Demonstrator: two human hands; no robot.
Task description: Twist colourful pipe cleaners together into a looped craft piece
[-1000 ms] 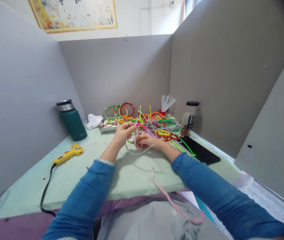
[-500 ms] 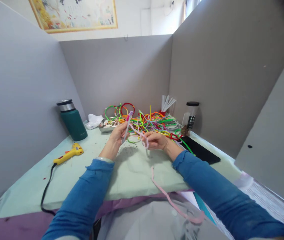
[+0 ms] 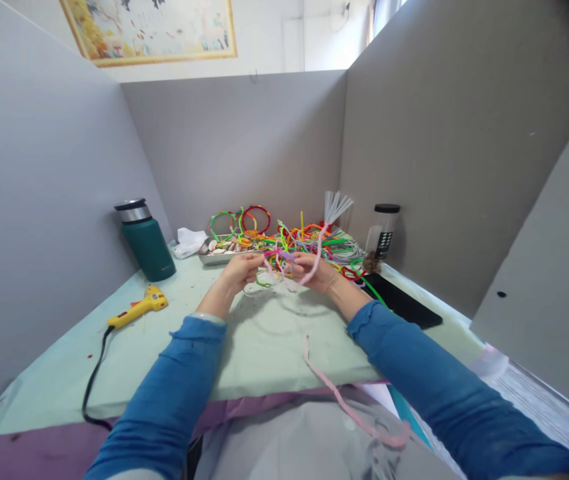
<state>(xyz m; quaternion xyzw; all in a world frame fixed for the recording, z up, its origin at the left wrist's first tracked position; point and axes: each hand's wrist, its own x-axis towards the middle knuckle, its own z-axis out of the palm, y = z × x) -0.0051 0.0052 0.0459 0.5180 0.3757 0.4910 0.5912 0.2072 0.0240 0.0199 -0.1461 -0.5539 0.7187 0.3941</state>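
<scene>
My left hand (image 3: 243, 271) is closed, its fingertips pinching one end of a magenta and purple fuzzy piece (image 3: 280, 253) above the table. The other end sits in the closed fingers of my right hand (image 3: 317, 272). A light pink pipe cleaner (image 3: 320, 247) rises past my right hand, and a curled pink stretch of it dangles between both hands. How the pink and purple parts join is too small to tell. Another pink pipe cleaner (image 3: 337, 395) hangs over the table's front edge onto my lap.
Behind my hands lies a heap of coloured pipe cleaners (image 3: 334, 250), beside a metal tray (image 3: 214, 259) of small pieces. Clear sticks (image 3: 334, 208) stand at the back. A yellow glue gun (image 3: 137, 310) and green bottle (image 3: 148, 247) are left; a black tablet-like slab (image 3: 407, 303) is right.
My left hand has lowered and turned the magenta and purple piece from upright to level. My right hand has taken its other end, and the pink pipe cleaner now sticks up beside it.
</scene>
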